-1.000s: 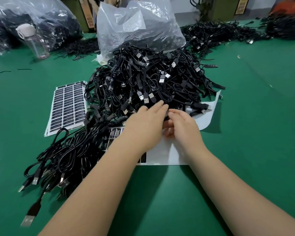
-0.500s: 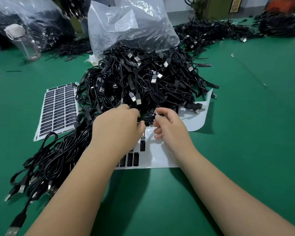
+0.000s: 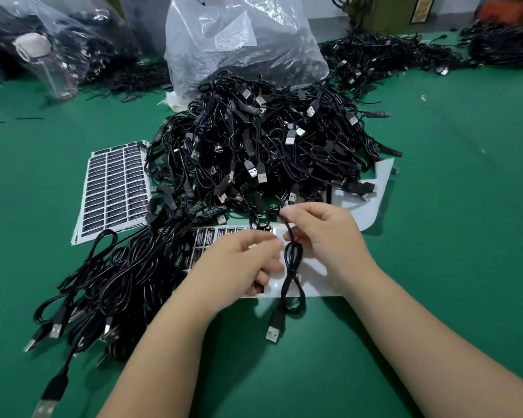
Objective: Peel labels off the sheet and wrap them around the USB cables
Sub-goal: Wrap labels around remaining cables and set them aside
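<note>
My right hand pinches a black USB cable that hangs in a loop over the near label sheet, its plug lying on the green table. My left hand hovers blurred over that same sheet, fingers loosely curled beside the cable; whether it holds a label I cannot tell. A tall pile of black USB cables sits just behind the hands. A second pile of cables lies to the left. A full sheet of black labels lies at left.
A clear plastic bag stands behind the tall pile. A water bottle and more bags of cables are at the back left. Further cable heaps spread along the back right. Green table extends right.
Both hands drew back from the tall pile toward me. My right hand pulled one cable out, which now hangs over the near sheet. My left hand dropped onto the sheet area.
</note>
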